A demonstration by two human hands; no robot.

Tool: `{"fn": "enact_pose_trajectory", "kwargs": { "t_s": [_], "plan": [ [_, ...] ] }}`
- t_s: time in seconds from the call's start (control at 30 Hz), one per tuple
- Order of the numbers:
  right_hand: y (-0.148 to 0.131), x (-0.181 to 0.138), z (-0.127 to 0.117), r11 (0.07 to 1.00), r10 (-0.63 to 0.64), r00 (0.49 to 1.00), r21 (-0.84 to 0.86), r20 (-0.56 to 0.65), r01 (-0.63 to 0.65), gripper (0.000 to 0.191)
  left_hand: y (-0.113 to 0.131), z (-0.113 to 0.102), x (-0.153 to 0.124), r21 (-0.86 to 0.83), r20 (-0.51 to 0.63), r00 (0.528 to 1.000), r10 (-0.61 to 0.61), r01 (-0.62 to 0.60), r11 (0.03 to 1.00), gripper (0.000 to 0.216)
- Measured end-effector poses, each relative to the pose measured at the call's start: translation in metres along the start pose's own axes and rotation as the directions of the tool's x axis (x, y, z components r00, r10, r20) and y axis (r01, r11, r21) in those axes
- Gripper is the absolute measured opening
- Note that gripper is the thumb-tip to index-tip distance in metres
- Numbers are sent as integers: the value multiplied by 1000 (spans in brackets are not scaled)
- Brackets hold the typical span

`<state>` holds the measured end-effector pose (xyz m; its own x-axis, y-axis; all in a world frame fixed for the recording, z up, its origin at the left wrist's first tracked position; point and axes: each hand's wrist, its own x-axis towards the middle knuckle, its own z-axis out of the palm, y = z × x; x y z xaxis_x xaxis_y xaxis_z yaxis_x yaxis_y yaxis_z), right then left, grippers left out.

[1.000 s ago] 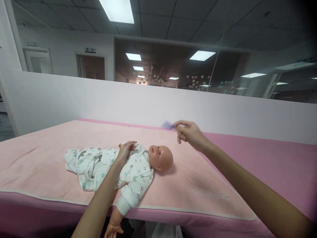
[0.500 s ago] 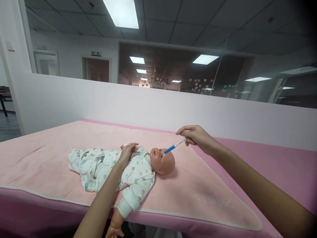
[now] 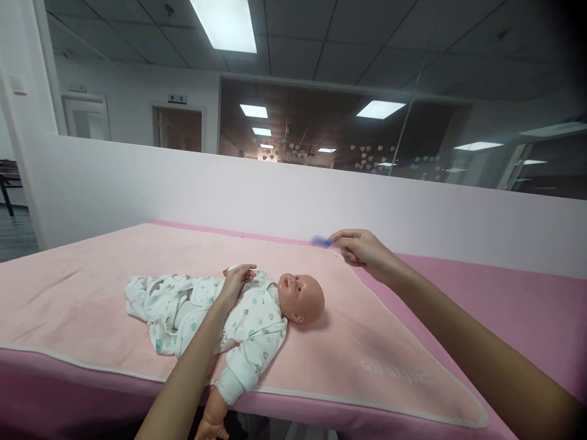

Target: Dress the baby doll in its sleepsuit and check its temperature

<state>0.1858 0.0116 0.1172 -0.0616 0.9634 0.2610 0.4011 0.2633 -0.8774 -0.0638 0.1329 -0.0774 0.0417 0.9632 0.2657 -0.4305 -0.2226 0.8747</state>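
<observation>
A baby doll [image 3: 257, 311] in a white patterned romper lies on its back on a pale pink blanket [image 3: 92, 293], head to the right. My left hand [image 3: 237, 282] rests on the doll's chest, fingers lying loosely on the cloth. My right hand [image 3: 362, 250] is raised above and to the right of the doll's head, fingers pinched on a thin stick with a blue tip [image 3: 322, 242]. The tip is blurred and points left, well clear of the doll's face. One doll arm hangs over the near table edge.
The blanket lies on a darker pink padded table [image 3: 504, 305]. A low white partition wall [image 3: 275, 189] runs along the far side. Behind it are glass panels, doors and ceiling lights.
My right hand swung the blue-tipped stick down to the doll's face half a second ago, then lifted it back up and away. My left hand stayed on the doll's chest.
</observation>
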Motion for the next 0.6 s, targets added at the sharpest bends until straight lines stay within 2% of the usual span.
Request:
{"fn": "enact_pose_trajectory", "kwargs": {
  "t_s": [0.43, 0.53, 0.6],
  "plan": [
    [1, -4, 3, 997, 6, 1000, -79, -18, -7, 11, 0, -1, 0, -4, 11, 1000, 19, -19, 1000, 36],
    [21, -7, 12, 999, 3, 999, -34, -52, -5, 13, -1, -1, -1, 31, 8, 1000, 23, -24, 999, 35],
    [46, -18, 24, 996, 67, 995, 71, -77, -62, 15, -1, 0, -1, 105, 19, 999, 38, -40, 994, 36]
  ]
}}
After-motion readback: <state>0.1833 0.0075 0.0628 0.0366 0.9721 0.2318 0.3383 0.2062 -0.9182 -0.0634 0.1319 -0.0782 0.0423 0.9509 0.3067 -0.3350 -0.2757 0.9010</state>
